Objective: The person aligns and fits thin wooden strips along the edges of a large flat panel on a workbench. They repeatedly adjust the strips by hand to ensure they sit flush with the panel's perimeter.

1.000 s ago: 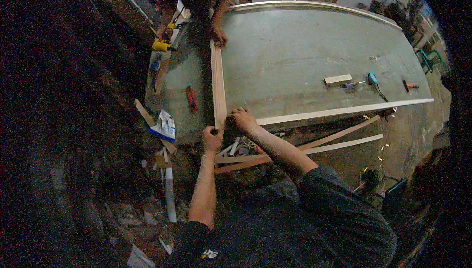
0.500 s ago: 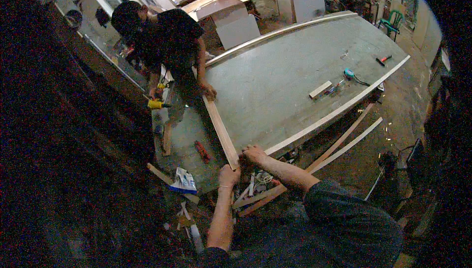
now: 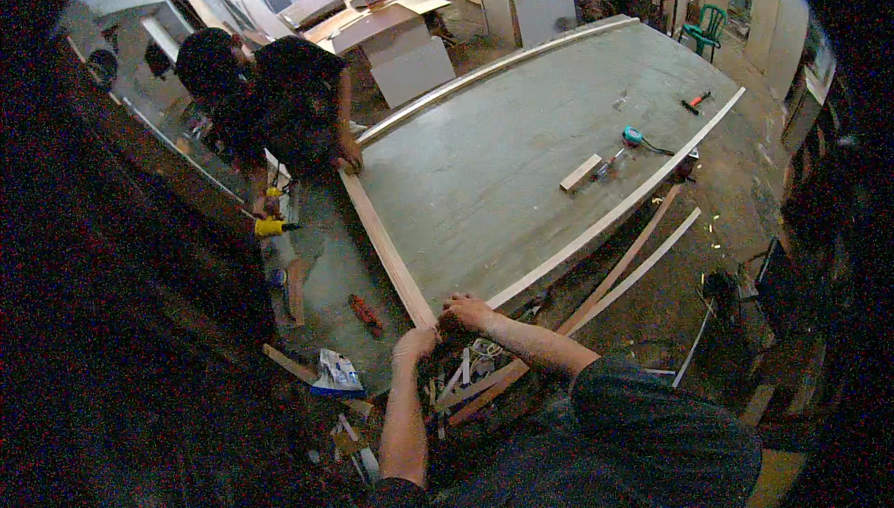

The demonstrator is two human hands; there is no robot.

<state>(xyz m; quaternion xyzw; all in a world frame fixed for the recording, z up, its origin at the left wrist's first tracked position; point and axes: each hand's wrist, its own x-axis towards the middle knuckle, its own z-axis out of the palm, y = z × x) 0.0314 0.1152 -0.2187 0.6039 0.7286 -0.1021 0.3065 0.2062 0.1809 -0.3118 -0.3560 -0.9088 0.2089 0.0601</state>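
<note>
A pale wooden strip [image 3: 386,252] runs crosswise along the left end of a large grey panel [image 3: 521,135]. Its near end is gripped by my left hand [image 3: 416,344]. Beside it, at the panel's near left corner, my right hand [image 3: 468,313] has its fingers curled over the end of a long wooden strip [image 3: 619,215] on the near edge; the fingertips are partly hidden. Across from me, a co-worker's hand [image 3: 349,156] holds the crosswise strip's far end. Another long strip [image 3: 498,70] lines the panel's far edge.
On the panel lie a short wood block [image 3: 581,173], a teal tape measure [image 3: 633,136] and a red-handled hammer [image 3: 696,101]. To the left are a red tool [image 3: 366,315], a yellow tool [image 3: 270,227] and a plastic packet [image 3: 337,373]. Loose strips [image 3: 643,266] lean below; a green chair [image 3: 708,28] stands behind.
My view has shifted, so the scene sits further left. The crosswise strip's far end, with the co-worker's hand, appears closer to the far-edge strip. Both my hands stay at the near corner.
</note>
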